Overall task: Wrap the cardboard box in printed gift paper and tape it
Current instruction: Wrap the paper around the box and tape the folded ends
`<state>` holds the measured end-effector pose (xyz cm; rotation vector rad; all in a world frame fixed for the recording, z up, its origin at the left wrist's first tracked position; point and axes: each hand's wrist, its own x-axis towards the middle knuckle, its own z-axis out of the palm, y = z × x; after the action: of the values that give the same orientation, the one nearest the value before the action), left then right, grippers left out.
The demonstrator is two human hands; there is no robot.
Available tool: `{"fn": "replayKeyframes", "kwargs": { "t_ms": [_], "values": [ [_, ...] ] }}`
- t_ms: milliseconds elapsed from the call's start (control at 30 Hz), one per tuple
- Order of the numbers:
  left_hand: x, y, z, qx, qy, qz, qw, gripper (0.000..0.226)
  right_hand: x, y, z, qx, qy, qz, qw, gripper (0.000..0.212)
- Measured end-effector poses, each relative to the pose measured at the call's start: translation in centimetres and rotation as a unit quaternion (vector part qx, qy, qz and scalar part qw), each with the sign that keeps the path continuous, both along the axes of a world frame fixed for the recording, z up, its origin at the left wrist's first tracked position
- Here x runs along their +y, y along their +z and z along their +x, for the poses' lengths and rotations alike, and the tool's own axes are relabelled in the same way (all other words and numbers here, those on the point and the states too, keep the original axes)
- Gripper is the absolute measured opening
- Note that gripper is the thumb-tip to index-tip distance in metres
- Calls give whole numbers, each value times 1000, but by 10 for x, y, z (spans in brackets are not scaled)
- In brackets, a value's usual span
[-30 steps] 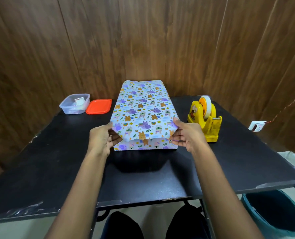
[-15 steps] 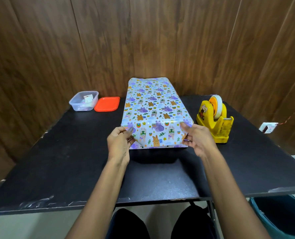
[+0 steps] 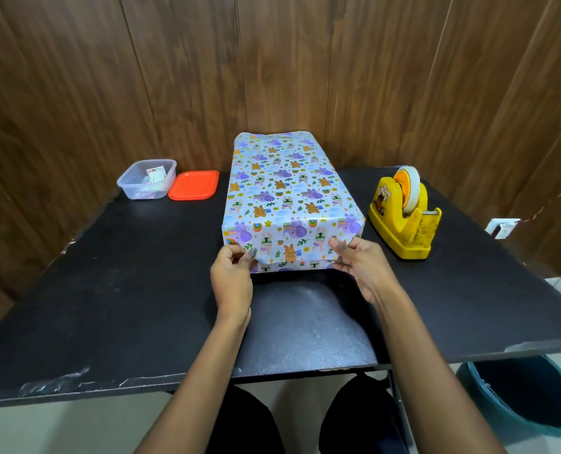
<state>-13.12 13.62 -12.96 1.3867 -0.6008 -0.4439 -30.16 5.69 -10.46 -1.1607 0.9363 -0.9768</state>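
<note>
Fingers (image 3: 250, 254) of the left hand (image 3: 231, 280) and right hand (image 3: 362, 265) are curled, pinching the near end corners of the printed gift paper (image 3: 289, 253) over the wrapped box (image 3: 285, 185), which lies mid-surface (image 3: 125, 290). Best to pull the flap taut and crease both corners evenly before reaching for the yellow tape dispenser (image 3: 403, 221) nearby.

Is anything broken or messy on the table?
The front edge of the black table looks scuffed, with pale marks. The orange lid lies beside the clear tub, not on it. Nothing looks spilled.
</note>
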Motion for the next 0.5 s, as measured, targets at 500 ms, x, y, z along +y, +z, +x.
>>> {"fn": "replayKeyframes", "kwargs": {
  "t_ms": [500],
  "values": [
    [8, 13, 3, -358, 179, 170, 900, 33, -7, -8, 1, 119, -6, -84, 989, 12]
  ]
}}
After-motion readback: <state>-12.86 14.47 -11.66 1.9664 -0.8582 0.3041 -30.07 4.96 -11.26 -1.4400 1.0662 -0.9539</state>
